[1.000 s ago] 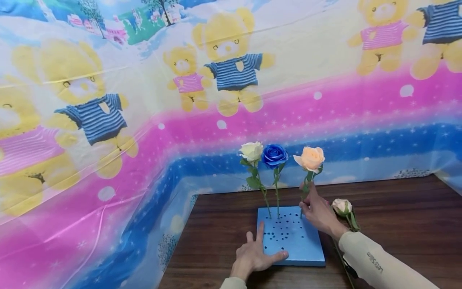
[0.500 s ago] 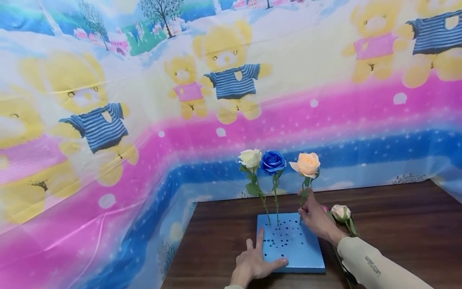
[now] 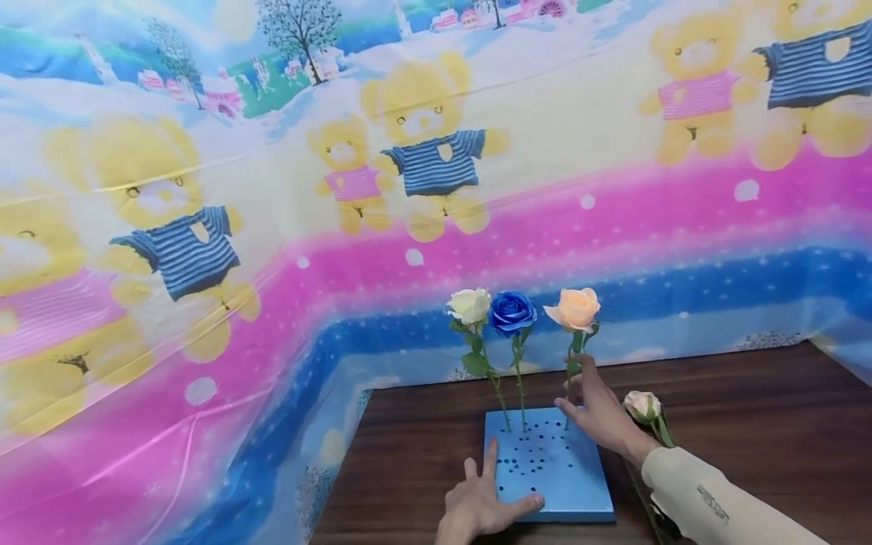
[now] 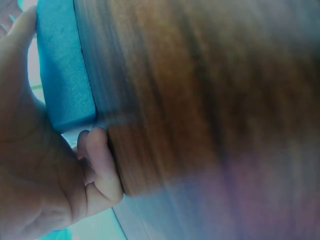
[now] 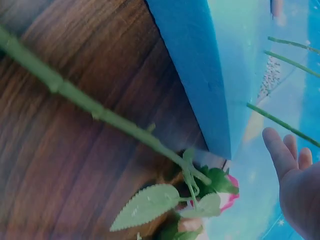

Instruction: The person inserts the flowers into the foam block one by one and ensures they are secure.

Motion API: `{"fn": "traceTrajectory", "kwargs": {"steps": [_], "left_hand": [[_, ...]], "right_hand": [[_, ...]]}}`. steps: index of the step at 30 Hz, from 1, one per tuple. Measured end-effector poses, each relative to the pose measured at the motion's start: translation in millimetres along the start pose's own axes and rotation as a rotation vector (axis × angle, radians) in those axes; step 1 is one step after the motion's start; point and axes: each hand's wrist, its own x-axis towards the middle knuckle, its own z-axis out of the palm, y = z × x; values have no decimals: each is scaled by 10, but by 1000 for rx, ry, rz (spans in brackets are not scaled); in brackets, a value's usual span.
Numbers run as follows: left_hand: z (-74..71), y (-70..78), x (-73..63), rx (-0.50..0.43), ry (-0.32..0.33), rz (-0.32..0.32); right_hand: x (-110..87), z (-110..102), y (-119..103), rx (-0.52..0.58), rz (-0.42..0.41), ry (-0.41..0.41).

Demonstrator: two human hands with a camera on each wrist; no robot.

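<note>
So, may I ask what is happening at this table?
A person's left hand rests against a blue board. The right hand is beside the peach rose, not gripping it. That rose stands in the board, like the white rose and the blue rose. A pale rose lies on the table.

Peach rose (image 3: 575, 309) stands upright in the blue board (image 3: 575, 496); board lies flat, many-holed

Bear-printed backdrop (image 3: 381, 265) behind wooden table (image 3: 409, 431)
</note>
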Motion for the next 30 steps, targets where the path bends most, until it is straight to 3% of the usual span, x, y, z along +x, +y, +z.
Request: {"fn": "traceTrajectory", "kwargs": {"steps": [6,12,30], "left_hand": [[38,24,-7,-22,-7,2],[74,9,18,-27,5,7],[36,-37,44,-21,5,19]], "right_hand": [[-28,-143,-4,-6,51,4],[-59,-348,-22,38,32,11],[-209,-1135,117,44,85,70]]}}
